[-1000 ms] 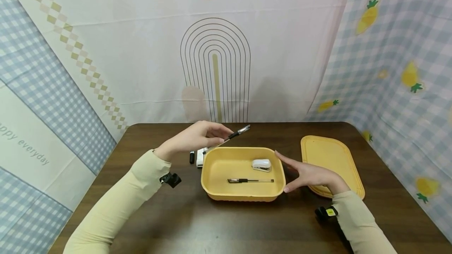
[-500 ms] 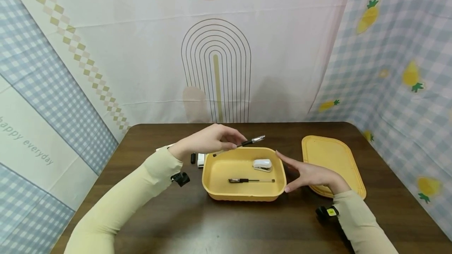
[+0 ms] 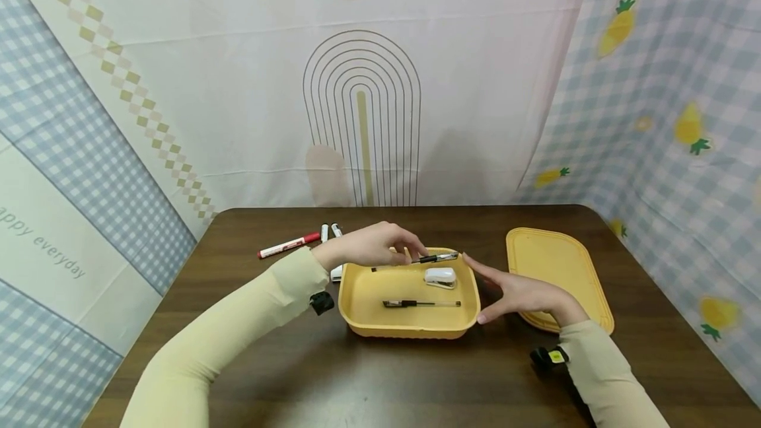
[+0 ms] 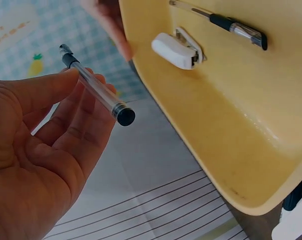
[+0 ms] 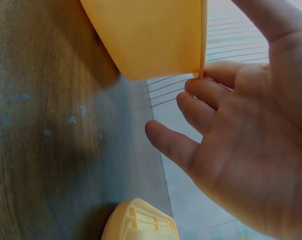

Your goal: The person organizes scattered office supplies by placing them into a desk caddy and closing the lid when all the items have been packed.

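Note:
Between thumb and fingers my left hand (image 3: pixel 377 245) pinches a clear gel pen (image 3: pixel 438 258) with a black grip, above the far side of a yellow plastic box (image 3: pixel 410 333). In the left wrist view the pen's dark end (image 4: pixel 125 116) points toward the camera. A second gel pen (image 3: pixel 410 304) lies on the box floor, and a small white stapler (image 3: pixel 440 277) sits behind it. My right hand (image 3: pixel 526 296), thumb and forefinger spread wide, touches the box's right rim. Its other fingers (image 5: pixel 171 142) are extended in the right wrist view.
A yellow lid (image 3: pixel 559 276) lies on the brown table to the right. Left of the box are a red-capped marker (image 3: pixel 288 245), two white markers (image 3: pixel 324 232) and a white object (image 3: pixel 336 273) partly hidden by the box. A patterned cloth hangs behind the table.
My left hand has moved right and down with the pen, bringing it over the box. The markers behind that arm have come into view. The right hand stays put.

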A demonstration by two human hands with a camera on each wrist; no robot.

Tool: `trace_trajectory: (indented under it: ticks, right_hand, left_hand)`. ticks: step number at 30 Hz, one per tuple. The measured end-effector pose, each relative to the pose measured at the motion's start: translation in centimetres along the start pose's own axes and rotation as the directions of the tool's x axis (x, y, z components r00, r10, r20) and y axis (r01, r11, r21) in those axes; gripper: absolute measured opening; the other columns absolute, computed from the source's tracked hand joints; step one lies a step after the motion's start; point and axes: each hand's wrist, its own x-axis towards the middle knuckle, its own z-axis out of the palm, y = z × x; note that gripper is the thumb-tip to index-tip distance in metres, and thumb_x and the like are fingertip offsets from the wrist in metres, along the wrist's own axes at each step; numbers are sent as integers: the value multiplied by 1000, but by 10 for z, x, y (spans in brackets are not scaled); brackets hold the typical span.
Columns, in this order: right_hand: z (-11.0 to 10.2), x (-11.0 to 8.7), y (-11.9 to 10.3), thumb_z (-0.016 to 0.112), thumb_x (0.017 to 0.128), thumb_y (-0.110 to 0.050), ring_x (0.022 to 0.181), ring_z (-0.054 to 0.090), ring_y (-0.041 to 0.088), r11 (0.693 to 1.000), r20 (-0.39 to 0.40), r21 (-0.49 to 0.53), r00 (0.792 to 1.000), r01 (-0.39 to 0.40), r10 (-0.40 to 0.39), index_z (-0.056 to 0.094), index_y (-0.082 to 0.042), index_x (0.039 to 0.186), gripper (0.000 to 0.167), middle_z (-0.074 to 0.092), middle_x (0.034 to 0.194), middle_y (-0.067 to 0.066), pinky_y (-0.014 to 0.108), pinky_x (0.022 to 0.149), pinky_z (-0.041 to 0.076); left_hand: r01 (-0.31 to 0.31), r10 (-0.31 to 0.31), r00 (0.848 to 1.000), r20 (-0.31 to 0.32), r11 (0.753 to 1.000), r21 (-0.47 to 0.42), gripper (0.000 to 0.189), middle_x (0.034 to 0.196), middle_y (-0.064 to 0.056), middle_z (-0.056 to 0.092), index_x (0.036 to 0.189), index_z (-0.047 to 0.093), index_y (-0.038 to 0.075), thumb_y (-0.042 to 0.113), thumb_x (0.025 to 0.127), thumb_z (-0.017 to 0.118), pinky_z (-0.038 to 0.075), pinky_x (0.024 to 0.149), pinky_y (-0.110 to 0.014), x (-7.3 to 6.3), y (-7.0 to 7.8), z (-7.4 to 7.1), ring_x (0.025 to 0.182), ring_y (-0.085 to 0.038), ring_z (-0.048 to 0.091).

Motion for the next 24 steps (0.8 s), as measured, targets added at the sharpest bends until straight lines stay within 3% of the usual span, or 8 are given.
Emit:
trace_trajectory:
  ticks: [7, 16, 24]
  right_hand:
    - [0, -1, -2, 82, 86, -28, 146, 14, 53, 1000, 3, -7, 1000, -2, 2, 0, -19, 163, 113, -3, 168, 14, 66, 113, 22]
    - [-1, -1, -2, 82, 86, -29, 146, 14, 53, 1000, -2, -13, 1000, -6, 6, 1, -20, 163, 113, -3, 168, 13, 66, 113, 22]
    - [-1, 0, 1, 82, 86, -30, 145, 16, 54, 1000, -2, -17, 1000, -10, 9, 1, -23, 164, 112, -2, 168, 12, 67, 112, 23]
  left_hand:
    - [21, -21, 999, 26, 1000, 15, 29, 109, -2, 70, 126, 69, 11, 4, 99, 60, 53, 59, -25, 7, -6, 7, 94, -11, 65]
    - [34, -38, 999, 31, 994, 104, 28, 109, -1, 71, 123, 70, 9, 2, 98, 61, 51, 85, -25, 13, -18, 12, 101, -12, 66]
    - [66, -73, 995, 63, 992, 109, 29, 109, -1, 70, 124, 70, 9, 1, 98, 59, 52, 87, -27, 20, -26, 20, 102, -15, 66]
